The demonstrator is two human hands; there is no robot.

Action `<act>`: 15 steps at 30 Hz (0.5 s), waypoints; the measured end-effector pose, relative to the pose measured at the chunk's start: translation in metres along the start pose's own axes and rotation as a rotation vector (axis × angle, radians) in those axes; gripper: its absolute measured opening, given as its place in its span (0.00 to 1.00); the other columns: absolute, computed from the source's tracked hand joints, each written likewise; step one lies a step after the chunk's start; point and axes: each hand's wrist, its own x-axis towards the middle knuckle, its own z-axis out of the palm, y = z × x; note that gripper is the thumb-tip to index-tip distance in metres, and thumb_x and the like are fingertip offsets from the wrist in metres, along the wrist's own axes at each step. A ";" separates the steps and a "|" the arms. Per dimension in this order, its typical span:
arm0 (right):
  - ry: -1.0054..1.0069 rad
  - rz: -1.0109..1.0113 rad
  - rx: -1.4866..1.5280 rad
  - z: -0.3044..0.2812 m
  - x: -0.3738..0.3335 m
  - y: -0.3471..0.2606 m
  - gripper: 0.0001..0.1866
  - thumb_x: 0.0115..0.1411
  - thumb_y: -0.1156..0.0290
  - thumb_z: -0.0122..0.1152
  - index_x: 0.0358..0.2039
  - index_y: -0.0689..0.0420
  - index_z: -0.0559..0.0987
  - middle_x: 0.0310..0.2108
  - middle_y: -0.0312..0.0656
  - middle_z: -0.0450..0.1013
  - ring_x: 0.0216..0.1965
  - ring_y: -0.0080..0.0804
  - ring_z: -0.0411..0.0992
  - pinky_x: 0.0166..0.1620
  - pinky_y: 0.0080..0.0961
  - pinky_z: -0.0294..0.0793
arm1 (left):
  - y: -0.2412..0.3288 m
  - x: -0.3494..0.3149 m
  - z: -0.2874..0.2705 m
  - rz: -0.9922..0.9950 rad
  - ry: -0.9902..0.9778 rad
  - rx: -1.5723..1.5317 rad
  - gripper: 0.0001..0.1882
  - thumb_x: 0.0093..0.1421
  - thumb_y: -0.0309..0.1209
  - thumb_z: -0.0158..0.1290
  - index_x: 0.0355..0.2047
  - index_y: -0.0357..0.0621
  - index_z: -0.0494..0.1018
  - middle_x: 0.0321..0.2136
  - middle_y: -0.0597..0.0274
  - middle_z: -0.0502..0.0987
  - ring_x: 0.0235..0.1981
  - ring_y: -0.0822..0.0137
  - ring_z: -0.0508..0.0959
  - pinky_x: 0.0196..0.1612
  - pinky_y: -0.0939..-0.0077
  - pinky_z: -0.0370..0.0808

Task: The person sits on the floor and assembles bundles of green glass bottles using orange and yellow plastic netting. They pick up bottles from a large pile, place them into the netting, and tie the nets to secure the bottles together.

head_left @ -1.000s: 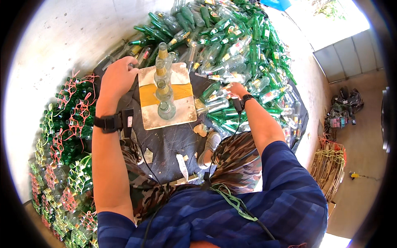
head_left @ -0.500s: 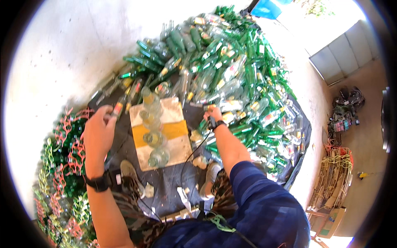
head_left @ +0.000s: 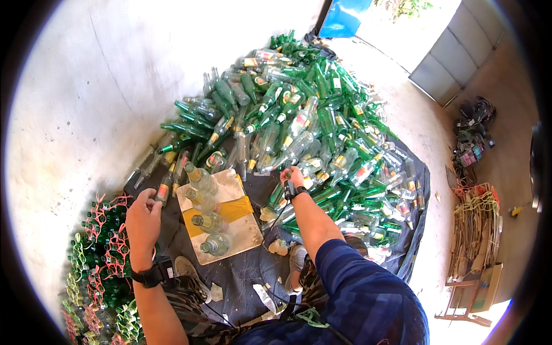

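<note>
My left hand (head_left: 142,217) hovers left of the cardboard-like block (head_left: 242,233), fingers half bent and apart, holding nothing I can see. Just beyond its fingertips is a clear bottle with a red and yellow label (head_left: 164,185). Several clear glass bottles (head_left: 210,222) stand in a row on the block, which has a yellow band across it. At the near edge of the bottle heap (head_left: 339,138), my right hand (head_left: 295,176) is closed around what looks like the neck of a green bottle (head_left: 276,196). The hand partly hides that bottle.
Bundles of green bottles in red and yellow-green netting (head_left: 106,253) stand at the left. A dark sheet (head_left: 236,287) lies under the heap. My shoes (head_left: 296,264) flank scraps on it. A white wall (head_left: 103,103) rises behind; flattened cardboard (head_left: 474,230) is stacked at the right.
The view has shifted, so the block and heap sit lower. My right hand now has a green bottle in its grasp. My left hand stays beside the labelled bottle.
</note>
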 end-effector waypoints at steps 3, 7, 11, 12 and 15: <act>-0.040 -0.099 -0.165 0.006 -0.011 -0.017 0.10 0.70 0.64 0.55 0.37 0.56 0.68 0.22 0.43 0.69 0.19 0.38 0.67 0.23 0.40 0.71 | 0.000 -0.003 -0.002 0.024 0.049 -0.092 0.18 0.65 0.28 0.59 0.55 0.43 0.78 0.35 0.52 0.85 0.36 0.54 0.86 0.41 0.63 0.80; -0.051 -0.102 -0.052 0.033 -0.055 -0.031 0.13 0.68 0.64 0.50 0.26 0.52 0.70 0.19 0.40 0.69 0.20 0.37 0.70 0.23 0.37 0.72 | 0.005 -0.007 -0.007 0.165 0.269 -0.148 0.18 0.65 0.28 0.59 0.56 0.45 0.78 0.38 0.52 0.85 0.38 0.55 0.85 0.42 0.63 0.80; -0.250 -0.245 -0.440 0.087 -0.174 -0.028 0.11 0.69 0.67 0.54 0.28 0.54 0.72 0.20 0.39 0.68 0.21 0.30 0.68 0.24 0.33 0.71 | 0.027 -0.021 -0.011 0.410 0.549 -0.136 0.16 0.65 0.27 0.60 0.53 0.47 0.79 0.40 0.53 0.84 0.39 0.51 0.84 0.43 0.60 0.80; -0.328 -0.268 -0.480 0.098 -0.213 -0.024 0.08 0.68 0.69 0.57 0.31 0.54 0.73 0.22 0.37 0.69 0.22 0.30 0.68 0.24 0.30 0.69 | 0.037 -0.028 -0.010 0.494 0.579 -0.123 0.15 0.64 0.27 0.60 0.52 0.47 0.79 0.40 0.54 0.84 0.40 0.51 0.84 0.44 0.60 0.80; -0.592 -0.266 -0.736 0.123 -0.331 -0.009 0.07 0.68 0.69 0.59 0.33 0.54 0.72 0.22 0.35 0.67 0.21 0.25 0.67 0.24 0.26 0.66 | 0.061 -0.049 -0.016 0.694 0.557 -0.034 0.16 0.61 0.25 0.59 0.50 0.47 0.80 0.43 0.61 0.84 0.44 0.55 0.83 0.50 0.61 0.79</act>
